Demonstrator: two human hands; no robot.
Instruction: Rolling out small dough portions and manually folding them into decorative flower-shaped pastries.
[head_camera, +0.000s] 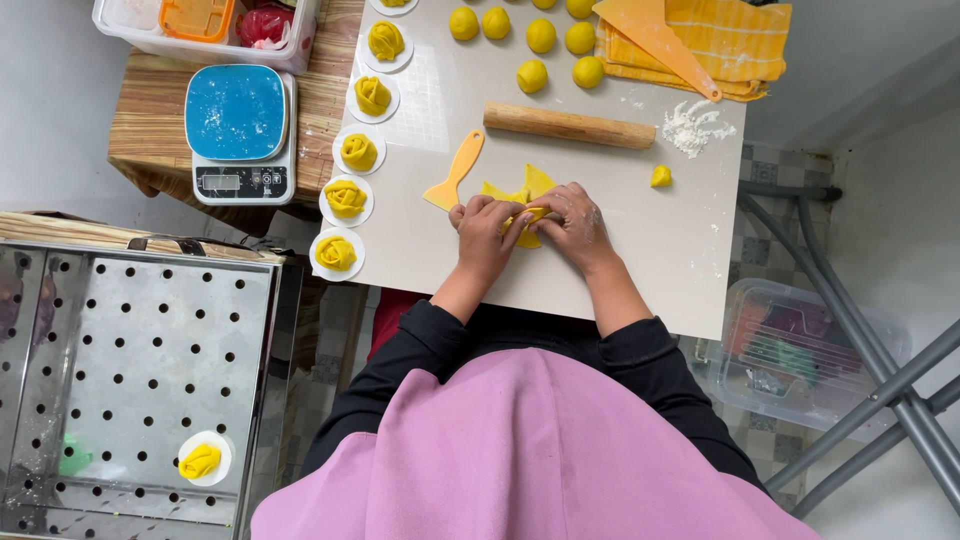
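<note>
Both hands meet over a flat piece of yellow dough (528, 190) lying near the middle of the white plastic work board (640, 250); the left hand (484, 232) curls narrowly over the dough's near edge, its fingers pinching the sheet, and the right hand (574, 222), dusted with flour, closes on the same dough from three o'clock, thumb and fingers touching the left hand's; the folded part between the palms is mostly hidden. At ten o'clock from the hands lies a small yellow plastic scraper (455, 172), just beside the dough; at twelve o'clock rests a wooden rolling pin (568, 126), and beyond it a cluster of round yellow dough balls (540, 36); at two o'clock sit a small yellow dough scrap (661, 177) and a heap of white flour (690, 128). Along the board's nine o'clock edge runs a row of rose-shaped yellow buns on white paper rounds (346, 199); further toward ten o'clock stands a blue-topped kitchen scale (240, 130); at seven o'clock a perforated steel steamer tray (150, 370) carries one bun.
</note>
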